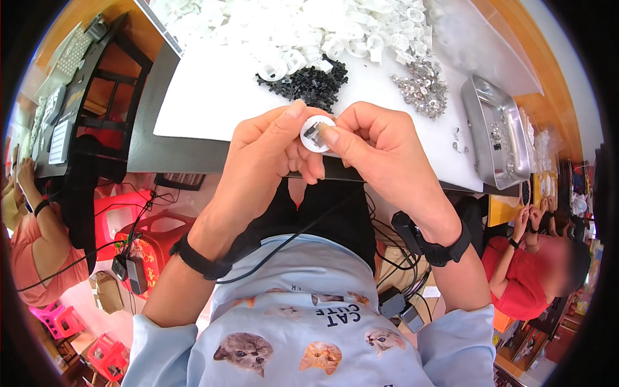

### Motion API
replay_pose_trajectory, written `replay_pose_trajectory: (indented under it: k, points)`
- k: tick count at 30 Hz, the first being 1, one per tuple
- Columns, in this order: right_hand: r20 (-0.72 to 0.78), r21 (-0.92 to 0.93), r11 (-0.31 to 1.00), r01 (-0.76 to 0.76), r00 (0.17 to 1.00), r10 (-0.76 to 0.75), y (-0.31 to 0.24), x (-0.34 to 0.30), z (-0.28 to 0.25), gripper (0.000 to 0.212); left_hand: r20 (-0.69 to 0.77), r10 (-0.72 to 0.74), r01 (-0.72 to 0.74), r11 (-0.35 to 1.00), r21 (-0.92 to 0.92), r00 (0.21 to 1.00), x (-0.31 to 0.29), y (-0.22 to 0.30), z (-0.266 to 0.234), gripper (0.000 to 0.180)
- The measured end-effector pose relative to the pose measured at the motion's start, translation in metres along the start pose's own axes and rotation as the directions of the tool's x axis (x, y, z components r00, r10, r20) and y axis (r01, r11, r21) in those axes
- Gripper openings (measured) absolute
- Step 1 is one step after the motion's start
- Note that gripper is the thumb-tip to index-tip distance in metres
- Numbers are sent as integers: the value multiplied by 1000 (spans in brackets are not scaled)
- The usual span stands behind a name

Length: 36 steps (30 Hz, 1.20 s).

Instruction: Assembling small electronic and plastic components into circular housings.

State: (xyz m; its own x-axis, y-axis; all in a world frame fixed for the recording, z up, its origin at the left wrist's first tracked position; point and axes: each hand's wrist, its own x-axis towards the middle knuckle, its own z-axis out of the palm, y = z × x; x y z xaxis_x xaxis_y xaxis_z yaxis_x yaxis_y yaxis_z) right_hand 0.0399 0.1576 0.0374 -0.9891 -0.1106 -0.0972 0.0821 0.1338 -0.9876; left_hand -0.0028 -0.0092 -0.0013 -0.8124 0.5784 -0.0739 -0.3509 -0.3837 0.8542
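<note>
A small round white plastic part (311, 144) is held between my two hands, just beyond the table's near edge. My left hand (265, 143) grips it from the left, thumb up at its rim and fingers curled beneath. My right hand (385, 143) is closed at its right side, with the thumb pressing on its face. Dark and silvery bits show in the middle of the part, too small to name. Right behind the hands lies a heap of small black pieces (313, 84). Whether my right fingers hold a separate small piece is hidden.
A large pile of white plastic parts (290, 32) covers the back of the white sheet (206, 97). Small silvery metal pieces (422, 89) lie to the right, beside a metal tray (480, 129). Cables (393, 238) hang under the table. Other people work at both sides.
</note>
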Motion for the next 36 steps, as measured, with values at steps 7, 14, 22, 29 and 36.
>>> replay_pose_trajectory:
  k: [7,14,22,29,36]
  points:
    - [-31,-148,985,90,995,-96,20,5,-7,22,-22,-8,10,997,73,1000,-4,0,4,31]
    - [-18,-46,998,42,999,-43,16,6,-5,23,-42,-2,5,997,75,999,-5,-4,4,31]
    - [-76,-117,988,103,991,-113,25,8,-4,27,-115,51,-29,983,183,992,-5,-7,10,31]
    - [-102,-121,986,118,986,-131,27,7,0,26,-171,68,-35,981,189,983,-5,-8,15,29]
    - [-112,-126,983,134,983,-148,27,7,2,25,-200,93,-53,979,198,975,-3,-9,15,26]
